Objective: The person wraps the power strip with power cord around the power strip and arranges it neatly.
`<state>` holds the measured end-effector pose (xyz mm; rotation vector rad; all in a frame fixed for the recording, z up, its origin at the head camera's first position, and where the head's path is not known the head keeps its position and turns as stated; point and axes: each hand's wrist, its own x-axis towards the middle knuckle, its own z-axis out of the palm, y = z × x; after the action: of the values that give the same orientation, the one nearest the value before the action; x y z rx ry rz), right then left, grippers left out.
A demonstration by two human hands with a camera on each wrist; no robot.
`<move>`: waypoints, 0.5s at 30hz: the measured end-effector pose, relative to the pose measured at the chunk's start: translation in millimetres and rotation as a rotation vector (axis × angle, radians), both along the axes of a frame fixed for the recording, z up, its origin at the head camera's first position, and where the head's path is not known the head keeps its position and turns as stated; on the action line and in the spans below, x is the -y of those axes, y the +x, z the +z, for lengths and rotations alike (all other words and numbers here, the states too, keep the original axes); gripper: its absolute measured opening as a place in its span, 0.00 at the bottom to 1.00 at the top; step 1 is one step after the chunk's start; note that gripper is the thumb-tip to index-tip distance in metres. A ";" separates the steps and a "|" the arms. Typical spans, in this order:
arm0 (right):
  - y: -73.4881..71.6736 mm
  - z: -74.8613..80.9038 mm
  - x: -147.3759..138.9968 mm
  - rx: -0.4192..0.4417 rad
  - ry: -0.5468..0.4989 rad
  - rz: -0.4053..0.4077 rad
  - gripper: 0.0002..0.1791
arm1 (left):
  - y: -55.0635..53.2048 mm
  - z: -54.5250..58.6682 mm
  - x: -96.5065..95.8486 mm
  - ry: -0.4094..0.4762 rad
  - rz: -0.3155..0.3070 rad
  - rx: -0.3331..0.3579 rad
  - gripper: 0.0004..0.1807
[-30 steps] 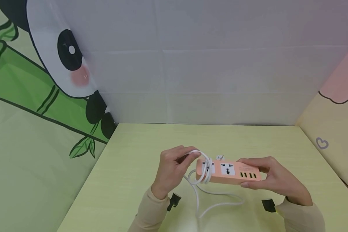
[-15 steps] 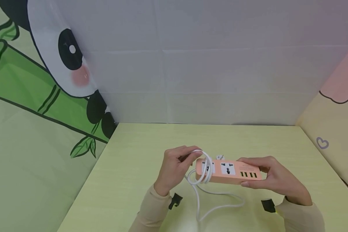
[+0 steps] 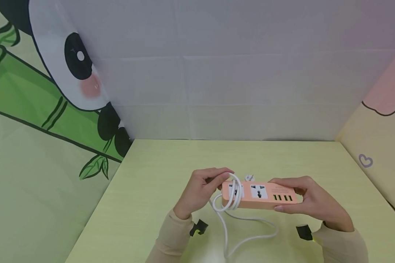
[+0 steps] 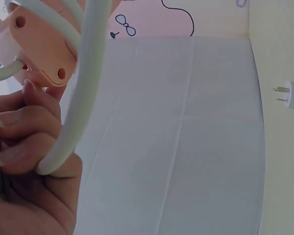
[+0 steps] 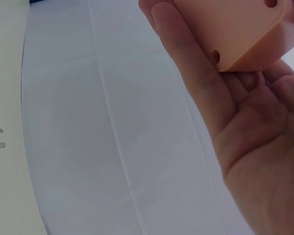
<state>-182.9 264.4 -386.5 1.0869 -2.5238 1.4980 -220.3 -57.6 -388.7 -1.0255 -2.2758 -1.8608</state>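
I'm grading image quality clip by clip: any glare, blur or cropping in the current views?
Head: light fairly even, a bright patch low on the table, small print on the power strip unreadable; left wrist: near cord looks soft, plug cropped at right edge; right wrist: plug and power strip cropped.

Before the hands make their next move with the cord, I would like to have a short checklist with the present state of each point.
1. Right hand holds the strip: ok, gripped at its right end.
2. Left hand pinches the cord: ok.
3. Loops go around the strip: ok, near its left end.
4. All cord is wound: not ok, a loose run trails in front of the strip.
5. Plug is disconnected: ok, it lies on the table beyond the strip.
6. Loops are tight underneath: cannot tell.
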 end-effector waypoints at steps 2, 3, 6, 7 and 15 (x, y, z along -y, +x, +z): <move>-0.3 0.1 -0.5 0.002 -0.007 0.008 0.33 | -0.9 0.2 1.0 0.000 -0.046 0.056 0.14; -0.2 0.0 -0.8 0.002 -0.012 0.010 0.33 | -1.1 0.4 1.3 -0.003 -0.061 0.081 0.14; -0.8 -1.6 -1.7 -0.013 -0.044 0.043 0.33 | -1.7 0.6 0.8 -0.006 -0.110 0.126 0.14; -0.8 -2.3 -1.8 -0.021 -0.064 0.057 0.34 | -1.9 0.4 0.5 -0.012 -0.122 0.130 0.14; -1.2 -4.9 -2.4 -0.034 -0.185 0.135 0.36 | -4.0 -3.1 -2.5 -0.016 -0.225 0.216 0.17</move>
<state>-184.1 266.8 -391.4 1.2627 -2.2756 1.6899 -224.3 -55.1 -391.8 -1.1806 -2.3799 -2.1390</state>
